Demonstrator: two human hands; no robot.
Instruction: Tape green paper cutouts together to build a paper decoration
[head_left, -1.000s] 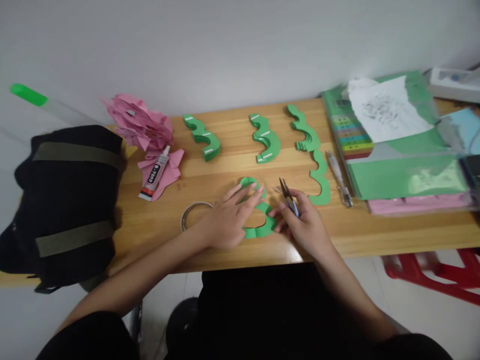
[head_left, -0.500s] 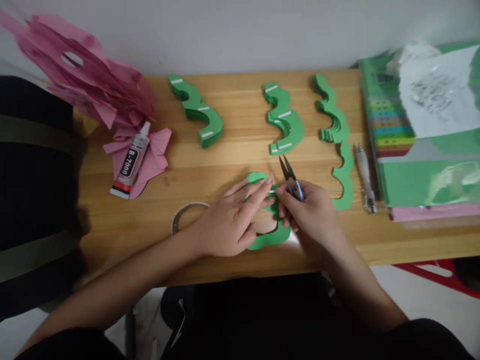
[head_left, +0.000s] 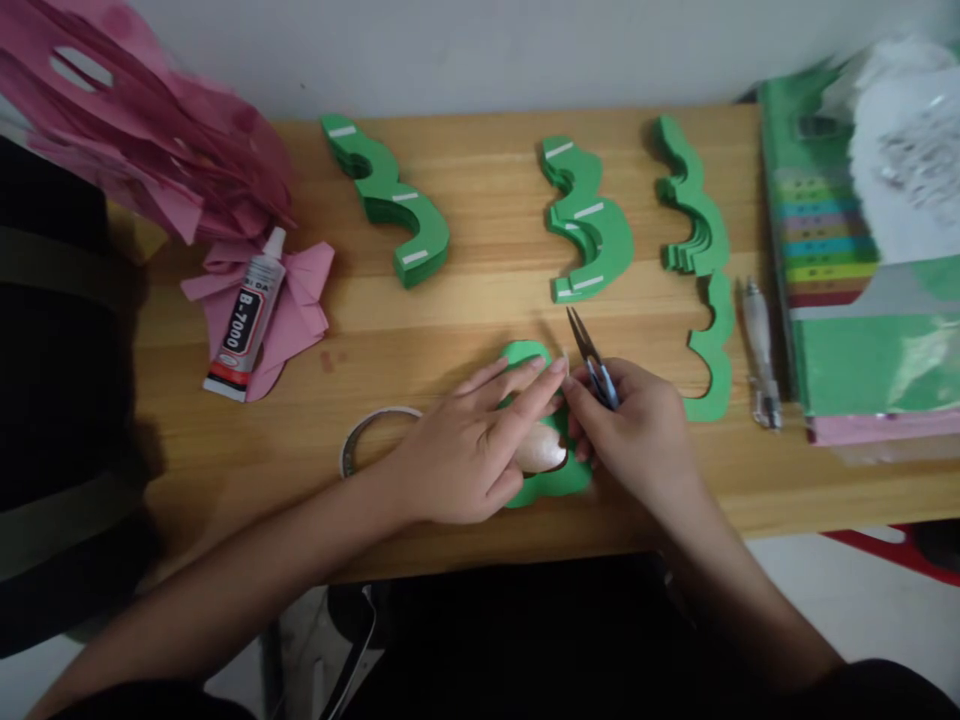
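Observation:
My left hand (head_left: 469,440) lies with fingers stretched out over a wavy-edged green paper cutout (head_left: 555,485), pressing it to the table. Held in my right hand (head_left: 637,415) is a pair of blue-handled thread snips (head_left: 596,370), blades apart and pointing away from me. The right thumb and forefinger pinch close to my left index fingertip, where a thin pale sliver shows; I cannot make out what it is. A roll of tape (head_left: 347,455) lies partly hidden beneath my left forearm.
Green cutout stacks with white strips (head_left: 424,220) (head_left: 607,235) stand at the back, beside a plain green stack (head_left: 709,235). Left are a glue tube (head_left: 244,320) on pink paper (head_left: 311,270) and a pink paper piece (head_left: 217,140). Right are a pen (head_left: 759,345) and packaged green sheets (head_left: 847,360).
The view has shifted slightly, so the things on the table sit farther apart. My right fingertips have moved slightly away from the cutout, beside my left index fingertip. The left hand stays flat.

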